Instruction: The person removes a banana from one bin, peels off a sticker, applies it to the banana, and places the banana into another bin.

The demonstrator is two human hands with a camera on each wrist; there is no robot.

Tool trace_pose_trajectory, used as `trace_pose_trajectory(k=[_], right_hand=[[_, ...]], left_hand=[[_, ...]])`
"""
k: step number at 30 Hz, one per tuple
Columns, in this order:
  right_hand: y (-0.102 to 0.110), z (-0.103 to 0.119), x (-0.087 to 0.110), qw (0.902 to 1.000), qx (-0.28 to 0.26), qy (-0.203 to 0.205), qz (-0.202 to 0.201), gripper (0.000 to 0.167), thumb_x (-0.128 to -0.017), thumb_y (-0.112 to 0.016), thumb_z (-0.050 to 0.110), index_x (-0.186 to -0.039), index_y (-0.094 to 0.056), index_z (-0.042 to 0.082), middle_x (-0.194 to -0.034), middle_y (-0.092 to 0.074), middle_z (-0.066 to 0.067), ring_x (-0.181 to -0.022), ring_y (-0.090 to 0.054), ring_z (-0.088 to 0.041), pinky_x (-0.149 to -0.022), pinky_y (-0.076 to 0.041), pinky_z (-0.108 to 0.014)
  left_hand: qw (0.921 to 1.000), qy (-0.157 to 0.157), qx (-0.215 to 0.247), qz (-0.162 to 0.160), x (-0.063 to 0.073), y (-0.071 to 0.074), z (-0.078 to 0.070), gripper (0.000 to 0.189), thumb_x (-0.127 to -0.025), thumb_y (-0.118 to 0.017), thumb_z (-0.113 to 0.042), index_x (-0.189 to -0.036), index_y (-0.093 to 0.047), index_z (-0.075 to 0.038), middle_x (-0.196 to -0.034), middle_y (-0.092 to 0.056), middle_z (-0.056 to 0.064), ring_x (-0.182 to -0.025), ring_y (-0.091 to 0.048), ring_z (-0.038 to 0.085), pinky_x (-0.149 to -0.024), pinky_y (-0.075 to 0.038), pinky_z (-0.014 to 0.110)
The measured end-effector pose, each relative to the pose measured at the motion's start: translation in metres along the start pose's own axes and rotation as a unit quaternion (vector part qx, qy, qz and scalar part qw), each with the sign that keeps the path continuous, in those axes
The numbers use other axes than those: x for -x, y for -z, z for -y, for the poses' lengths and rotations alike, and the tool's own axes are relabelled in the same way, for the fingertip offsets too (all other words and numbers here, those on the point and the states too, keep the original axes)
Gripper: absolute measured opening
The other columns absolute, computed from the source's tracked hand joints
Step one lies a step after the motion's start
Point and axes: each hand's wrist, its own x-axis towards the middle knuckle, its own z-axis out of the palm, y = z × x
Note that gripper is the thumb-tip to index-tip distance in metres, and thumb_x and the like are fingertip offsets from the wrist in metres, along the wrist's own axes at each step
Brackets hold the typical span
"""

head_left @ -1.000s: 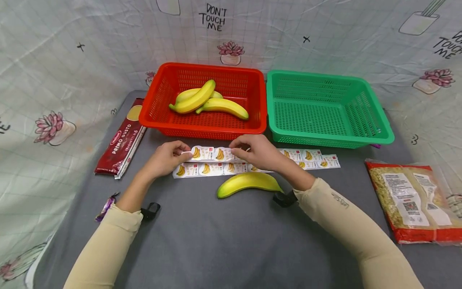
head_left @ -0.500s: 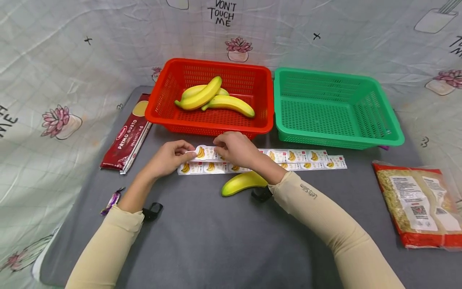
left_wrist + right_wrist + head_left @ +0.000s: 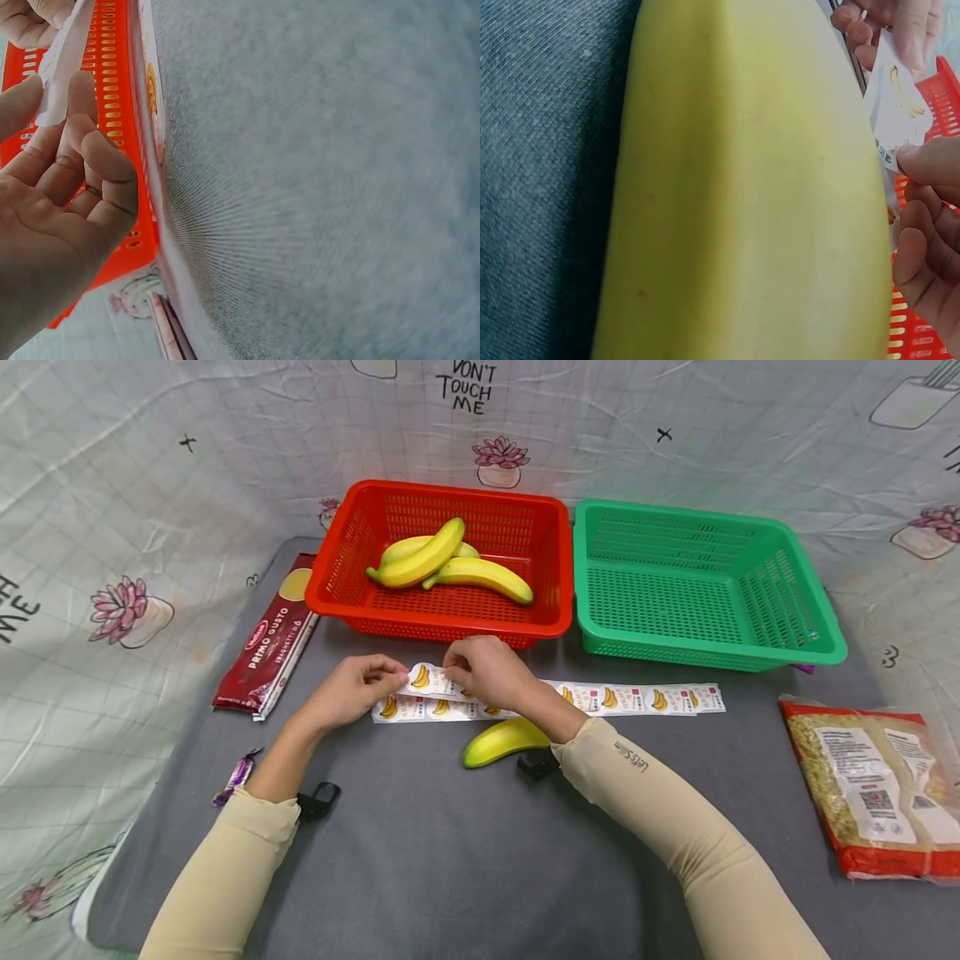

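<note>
Strip of banana labels (image 3: 422,677), held between two bare hands above the desk (image 3: 480,860); its long axis runs left to right across the person's front, roughly parallel to the near wall of the red basket (image 3: 420,624). The left hand (image 3: 354,690) pinches the strip's left end between thumb and fingers, the other fingers loosely bent; the right hand (image 3: 489,670) pinches the same strip a short way along, thumb on the printed face, so that one label shows between the two grips. The relation that counts, to my eye, is this short span; both hands are on it, the left being at the very end, which stands lifted clear of the lower strip (image 3: 442,708) on the desk. To the right of the right hand the strip runs on over the lower one.

Surroundings: the right forearm (image 3: 637,777) crosses above both strips and hides part of the loose banana (image 3: 498,745), which lies just on the person's side of them; the red basket, with bananas (image 3: 427,556) inside, stands close behind the hands; the green basket (image 3: 712,656) is beside it; a spaghetti packet (image 3: 262,647) lies to the left.
</note>
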Motion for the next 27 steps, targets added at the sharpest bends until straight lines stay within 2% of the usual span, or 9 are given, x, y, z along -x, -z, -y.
trace_pose_trajectory(k=[11,20,27], right_hand=[[-0.0026,-0.0018,0.0011,0.9998,0.016,0.005,-0.007,0.011,-0.101,-0.065,0.021,-0.099,-0.073,0.014,-0.089,-0.068,0.000,-0.080,-0.059,-0.014,-0.072,-0.049,-0.028],[-0.0011,-0.0031,0.0046,0.9990,0.026,0.020,-0.030,0.010,-0.100,-0.066,0.021,-0.099,-0.074,0.015,-0.090,-0.068,0.002,-0.082,-0.059,-0.013,-0.076,-0.050,-0.029],[-0.0007,-0.0033,0.0070,0.9987,0.021,0.026,-0.039,0.011,-0.100,-0.067,0.022,-0.101,-0.075,0.015,-0.093,-0.069,0.001,-0.085,-0.060,-0.013,-0.079,-0.051,-0.031]], left_hand=[[0.9997,-0.012,-0.020,-0.005,0.0028,0.0016,-0.0031,0.032,-0.105,-0.055,-0.022,-0.119,-0.071,0.003,-0.113,-0.073,0.019,-0.090,-0.060,0.017,-0.075,-0.047,0.021],[0.9998,-0.009,-0.006,-0.013,0.0011,0.0011,-0.0020,0.030,-0.104,-0.058,-0.019,-0.118,-0.072,0.003,-0.111,-0.073,0.020,-0.085,-0.057,0.010,-0.074,-0.046,0.021],[0.9998,0.006,0.004,-0.018,0.0001,0.0004,-0.0023,0.028,-0.102,-0.062,-0.020,-0.115,-0.073,0.001,-0.105,-0.072,0.018,-0.083,-0.057,0.015,-0.071,-0.047,0.022]])
